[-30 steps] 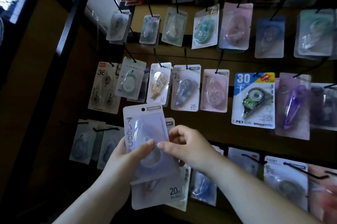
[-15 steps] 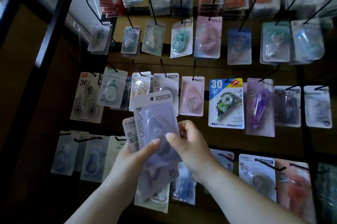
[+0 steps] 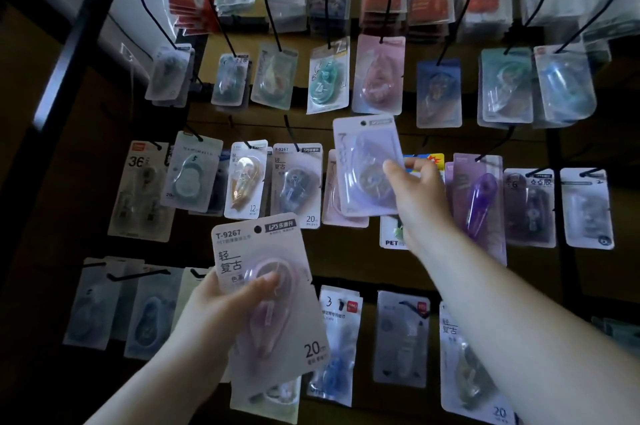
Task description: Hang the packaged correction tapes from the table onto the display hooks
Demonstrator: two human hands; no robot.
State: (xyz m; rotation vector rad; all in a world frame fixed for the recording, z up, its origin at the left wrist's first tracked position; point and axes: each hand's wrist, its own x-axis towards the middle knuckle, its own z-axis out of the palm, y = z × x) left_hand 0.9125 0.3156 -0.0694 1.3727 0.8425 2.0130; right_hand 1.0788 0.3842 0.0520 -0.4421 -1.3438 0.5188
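My right hand point(image 3: 414, 189) pinches the lilac translucent blister pack of correction tape point(image 3: 363, 168) by its right edge, raised against the middle row of the display board point(image 3: 381, 268). My left hand point(image 3: 221, 310) grips the pale pink carded pack marked T-9267 point(image 3: 266, 268), with more packs beneath it, lower down.

Risk: the round punch hole point(image 3: 363, 123) may miss the hook tip, which the pack itself hides. A one-edge pinch lets the card swing.

Clearance is tight. The grey carded pack point(image 3: 298, 182) hangs just left and the purple blister pack point(image 3: 479, 203) just right. Approach straight on.
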